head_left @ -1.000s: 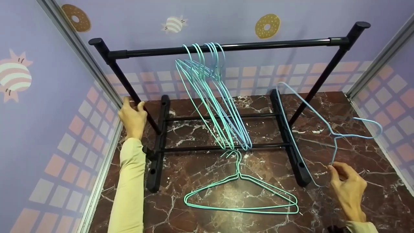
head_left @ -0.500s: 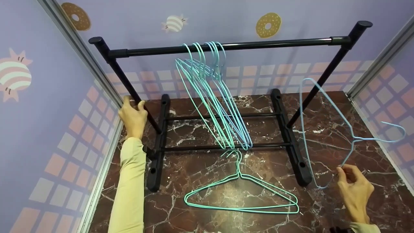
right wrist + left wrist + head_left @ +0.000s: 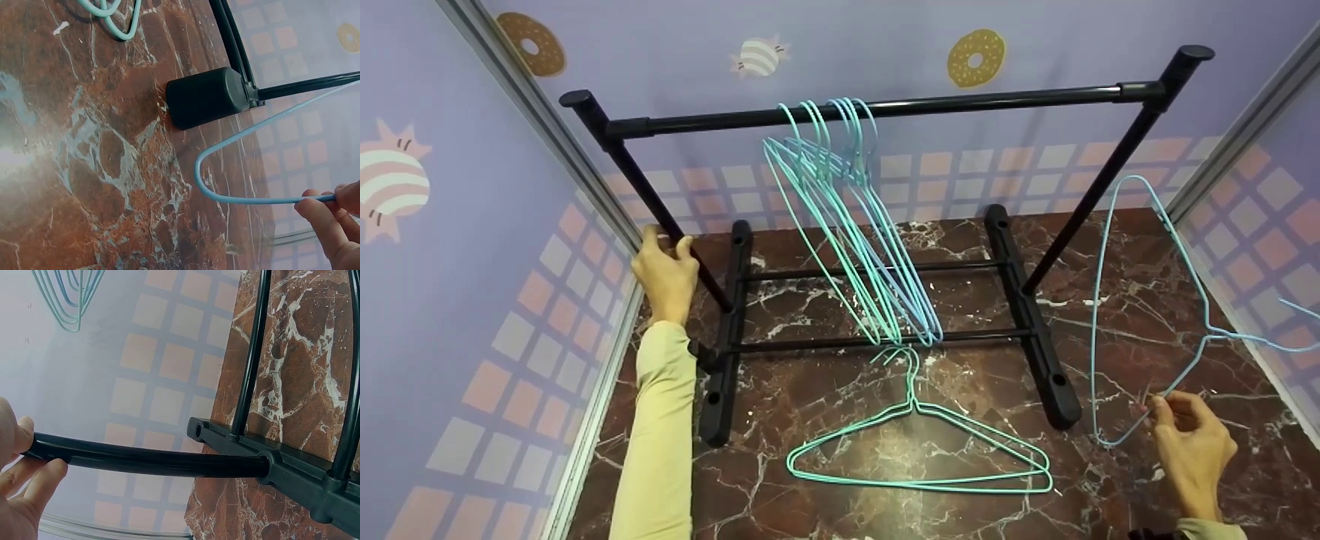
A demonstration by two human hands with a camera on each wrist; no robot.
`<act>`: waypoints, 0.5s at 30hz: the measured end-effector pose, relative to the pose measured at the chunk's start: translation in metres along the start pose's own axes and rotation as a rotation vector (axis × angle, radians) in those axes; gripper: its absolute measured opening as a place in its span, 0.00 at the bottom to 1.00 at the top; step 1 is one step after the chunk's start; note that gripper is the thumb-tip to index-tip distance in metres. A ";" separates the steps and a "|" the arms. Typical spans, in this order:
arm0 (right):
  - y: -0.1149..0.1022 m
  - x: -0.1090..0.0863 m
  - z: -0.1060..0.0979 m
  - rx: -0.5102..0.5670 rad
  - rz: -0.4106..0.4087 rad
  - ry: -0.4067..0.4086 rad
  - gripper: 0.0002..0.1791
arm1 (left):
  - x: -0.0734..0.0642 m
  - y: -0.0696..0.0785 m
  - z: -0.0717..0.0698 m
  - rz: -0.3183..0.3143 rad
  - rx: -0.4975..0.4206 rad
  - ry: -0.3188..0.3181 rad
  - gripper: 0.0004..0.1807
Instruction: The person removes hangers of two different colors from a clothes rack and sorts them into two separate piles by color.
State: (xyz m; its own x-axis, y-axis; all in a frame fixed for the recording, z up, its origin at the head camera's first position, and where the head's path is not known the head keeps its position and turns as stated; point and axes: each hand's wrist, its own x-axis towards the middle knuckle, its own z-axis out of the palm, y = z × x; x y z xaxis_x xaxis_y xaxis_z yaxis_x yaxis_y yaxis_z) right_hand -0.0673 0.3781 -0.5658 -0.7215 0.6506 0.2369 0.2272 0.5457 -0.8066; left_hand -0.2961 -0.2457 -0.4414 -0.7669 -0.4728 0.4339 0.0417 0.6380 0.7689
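Observation:
My left hand grips the left upright post of a black garment rack, thumb on one side and fingers on the other. Out to the right, beyond the rack's right foot, my right hand pinches a blue wire hanger by one sloping shoulder. That hanger is turned sideways, and its hook points right, partly cut off by the head view's edge. In the right wrist view, thumb and fingertips meet on the hanger wire. Several green and blue hangers hang bunched left of the middle of the top bar.
Overlapping green hangers lie on the brown marbled floor in front of the rack. The rack's right foot stands between them and the held hanger. Patterned lilac walls close in the left, back and right.
My right hand has shifted right and slightly down, carrying the blue hanger away from the rack's right post. The left hand keeps its grip on the post.

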 end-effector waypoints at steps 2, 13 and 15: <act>0.002 0.001 0.001 -0.015 0.010 -0.015 0.11 | 0.000 0.000 0.000 -0.001 0.011 0.001 0.14; 0.009 0.014 0.006 -0.096 0.076 -0.161 0.11 | -0.001 0.000 0.000 0.008 0.007 0.016 0.14; 0.010 0.018 0.006 -0.116 0.080 -0.183 0.11 | -0.001 0.000 0.000 0.007 0.006 0.015 0.14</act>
State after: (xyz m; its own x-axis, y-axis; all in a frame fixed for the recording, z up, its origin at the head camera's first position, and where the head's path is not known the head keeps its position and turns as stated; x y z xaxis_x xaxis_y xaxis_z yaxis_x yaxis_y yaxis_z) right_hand -0.0819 0.3917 -0.5727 -0.8025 0.5932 0.0639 0.3544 0.5601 -0.7488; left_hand -0.2955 -0.2454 -0.4418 -0.7567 -0.4773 0.4468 0.0434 0.6453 0.7627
